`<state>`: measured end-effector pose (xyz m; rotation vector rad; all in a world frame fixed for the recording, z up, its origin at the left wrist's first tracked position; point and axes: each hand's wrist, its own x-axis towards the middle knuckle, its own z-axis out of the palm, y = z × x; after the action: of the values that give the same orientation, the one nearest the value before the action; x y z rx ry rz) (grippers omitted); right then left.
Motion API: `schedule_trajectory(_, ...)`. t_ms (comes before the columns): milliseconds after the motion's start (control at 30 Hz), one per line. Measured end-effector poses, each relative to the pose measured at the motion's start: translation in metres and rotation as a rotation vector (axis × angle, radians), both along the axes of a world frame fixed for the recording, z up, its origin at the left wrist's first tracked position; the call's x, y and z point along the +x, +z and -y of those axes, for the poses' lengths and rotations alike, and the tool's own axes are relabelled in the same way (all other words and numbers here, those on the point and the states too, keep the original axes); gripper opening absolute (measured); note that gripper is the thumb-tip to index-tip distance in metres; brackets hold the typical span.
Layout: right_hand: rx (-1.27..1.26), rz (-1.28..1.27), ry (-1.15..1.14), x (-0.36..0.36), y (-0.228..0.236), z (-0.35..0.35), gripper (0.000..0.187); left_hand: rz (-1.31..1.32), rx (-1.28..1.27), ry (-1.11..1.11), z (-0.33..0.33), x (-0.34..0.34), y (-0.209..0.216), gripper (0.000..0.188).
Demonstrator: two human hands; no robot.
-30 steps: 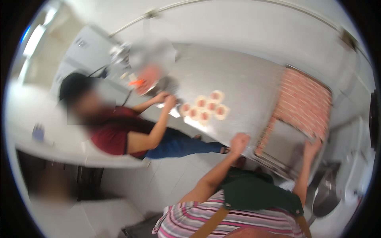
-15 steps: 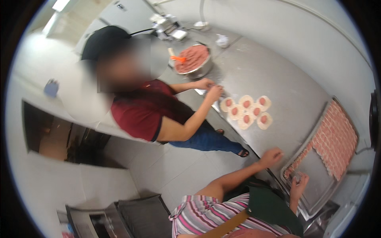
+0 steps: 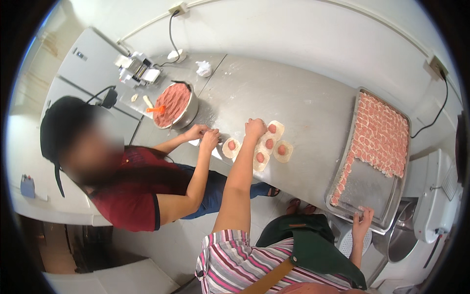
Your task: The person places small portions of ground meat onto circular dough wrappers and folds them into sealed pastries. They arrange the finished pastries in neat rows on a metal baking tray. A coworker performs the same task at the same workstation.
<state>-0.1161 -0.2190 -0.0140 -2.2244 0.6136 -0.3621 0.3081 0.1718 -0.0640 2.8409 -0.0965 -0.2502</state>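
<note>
My left hand [image 3: 255,128] reaches forward over the steel table, fingers curled down among round dough wrappers [image 3: 282,151], each with a blob of pink meat filling [image 3: 260,158]. What its fingers hold, if anything, is hidden beneath them, and my forearm covers part of the group. At the near end of a metal tray [image 3: 336,172], my right hand [image 3: 363,220] rests by the rim, its fingers apart and a little bent. Rows of small filled dumplings [image 3: 379,134] pack the far part of the tray and run down its left side.
A co-worker in a dark red shirt stands at the left, both hands [image 3: 203,137] together at the table edge. Beyond them is a steel bowl [image 3: 191,110] of ground meat with an orange-handled tool [image 3: 155,110]. A small machine [image 3: 138,68] stands behind; a grey mixer [image 3: 433,196] is at right.
My left hand has gone from beside the tray leftward to the wrappers. My right hand has drawn back to the tray's near rim. The view has turned and shifted.
</note>
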Motion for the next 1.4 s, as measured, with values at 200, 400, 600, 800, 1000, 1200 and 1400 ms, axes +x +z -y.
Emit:
schedule_trajectory(200, 0.042, 0.004, -0.102, -0.015, 0.006, -0.018, 0.029, -0.247, -0.089, -0.069, -0.002, 0.022, 0.015, 0.02)
schedule_trajectory(400, 0.003, -0.031, -0.083, -0.028, 0.025, -0.021, 0.028, -0.375, -0.92, 0.168, -0.007, 0.019, 0.011, 0.019)
schedule_trajectory(600, 0.042, 0.078, 0.117, 0.026, 0.042, -0.022, 0.029, -0.335, -1.613, 0.364, 0.029, -0.023, 0.009, 0.021)
schedule_trajectory(800, 0.522, 0.091, 0.329, 0.142, 0.047, -0.057, 0.025, -0.503, -1.861, 0.246, 0.105, -0.156, 0.116, 0.026)
schedule_trajectory(1000, 1.114, -0.305, 0.529, 0.189, 0.053, -0.08, 0.036, -0.635, -1.879, 0.197, 0.119, -0.229, 0.076, 0.03)
schedule_trajectory(1200, 1.212, -0.291, 0.663, 0.17, 0.034, -0.079, 0.029, -0.569, -1.821, 0.276, 0.127, -0.262, 0.056, 0.037)
schedule_trajectory(1400, 1.364, -0.057, 0.359, 0.146, 0.056, -0.079, 0.023, -0.596, -2.261, 0.507, 0.185, -0.302, 0.061, 0.043)
